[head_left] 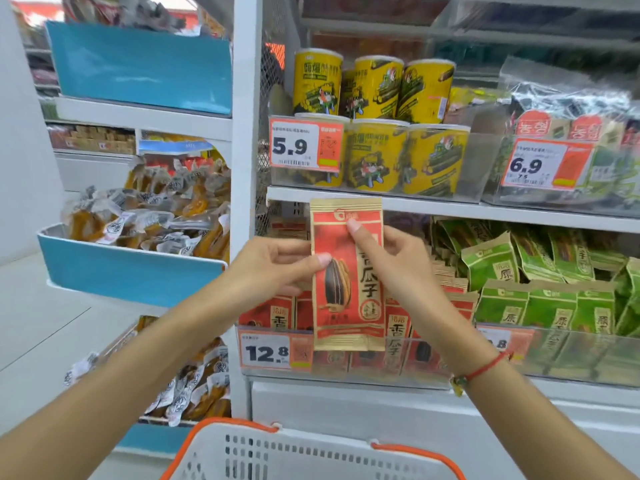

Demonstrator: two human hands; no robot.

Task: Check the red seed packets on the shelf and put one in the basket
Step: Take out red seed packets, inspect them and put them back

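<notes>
1. Red seed packet is held upright at frame centre, in front of the shelf, front face w/ a sunflower seed picture toward the camera.
2. Left hand pinches the packet's left edge, thumb on the front, other fingers behind.
3. Right hand pinches the right side higher up; index fingertip pressed on the front near the top, thumb position behind can't be told. A red string bracelet sits on that wrist.
4. More red packets stand in a clear bin at lower centre, behind & below the held one, w/ a 12.8 price tag on the bin front.
5. Green packets fill the bin to the right, centre-right of frame.
6. Yellow cans are stacked 2 high on the shelf above, upper centre, beside a 5.9 tag.
7. White basket w/ orange handles is at bottom centre, below the held packet, well apart from it.
8. Blue-fronted bins of loose wrapped snacks at left.
</notes>
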